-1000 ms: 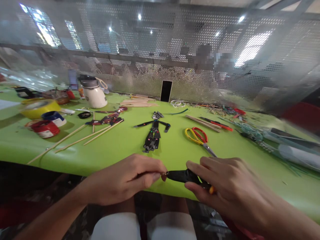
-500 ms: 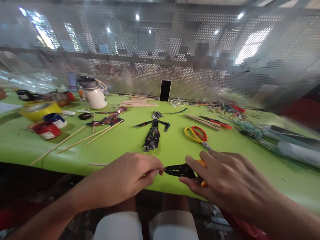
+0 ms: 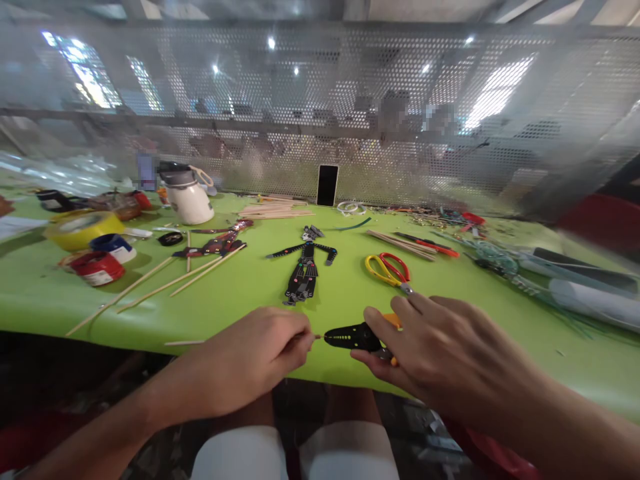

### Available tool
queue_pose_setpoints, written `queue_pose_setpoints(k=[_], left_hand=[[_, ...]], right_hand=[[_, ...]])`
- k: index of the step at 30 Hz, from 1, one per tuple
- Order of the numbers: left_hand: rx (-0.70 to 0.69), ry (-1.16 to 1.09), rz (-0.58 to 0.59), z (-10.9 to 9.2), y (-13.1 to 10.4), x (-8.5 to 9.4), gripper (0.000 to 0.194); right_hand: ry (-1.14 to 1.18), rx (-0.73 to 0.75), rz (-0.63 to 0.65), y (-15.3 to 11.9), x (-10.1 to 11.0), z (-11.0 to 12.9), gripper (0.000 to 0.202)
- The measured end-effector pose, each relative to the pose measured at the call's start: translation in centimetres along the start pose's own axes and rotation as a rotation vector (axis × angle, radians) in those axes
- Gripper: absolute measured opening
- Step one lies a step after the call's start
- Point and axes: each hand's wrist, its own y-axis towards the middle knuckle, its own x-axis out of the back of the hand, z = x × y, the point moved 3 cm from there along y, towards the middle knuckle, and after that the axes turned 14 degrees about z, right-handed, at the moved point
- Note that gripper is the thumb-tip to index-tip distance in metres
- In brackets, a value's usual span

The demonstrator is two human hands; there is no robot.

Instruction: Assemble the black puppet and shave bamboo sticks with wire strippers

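Your left hand (image 3: 273, 340) pinches a thin pale wooden stick (image 3: 185, 343), apparently to steady its tip at the nose of the black, orange-handled pliers (image 3: 353, 337). Your right hand's (image 3: 425, 353) fingers wrap these handles, above the smooth green tabletop's (image 3: 240, 293) near edge.

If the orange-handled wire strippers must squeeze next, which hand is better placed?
The right hand, most likely: it grips the wire strippers, whose nose points toward the left hand. The left hand is occupied, pinching a thin stick.
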Motion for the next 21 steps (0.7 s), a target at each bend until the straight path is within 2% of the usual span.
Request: queue_pose_setpoints(k=[3, 9, 14, 18, 19, 21], left_hand=[[0.065, -0.028, 0.004, -0.1, -0.3, 0.0, 0.038], [0.057, -0.017, 0.021, -0.1, -0.4, -0.5, 0.032], [-0.045, 0.191, -0.059, -0.2, -1.0, -1.7, 0.025], [-0.095, 0.431, -0.057, -0.7, -1.6, -2.0, 0.025], [-0.099, 0.474, -0.054, -0.8, -1.6, -2.0, 0.024], [-0.106, 0.521, -0.044, -0.7, -1.5, -1.9, 0.021]], right_hand=[[-0.015, 0.008, -0.012, 0.0, 0.4, -0.1, 0.04], [0.048, 0.007, 0.047, -0.5, -0.5, 0.2, 0.04], [0.377, -0.011, 0.263, -0.1, -2.0, -0.3, 0.044], [0.698, 0.062, 0.428, 0.4, -2.6, -0.8, 0.051], [0.725, 0.093, 0.439, 0.4, -2.7, -0.7, 0.055], [0.662, 0.1, 0.353, 0.4, -2.9, -0.7, 0.058]])
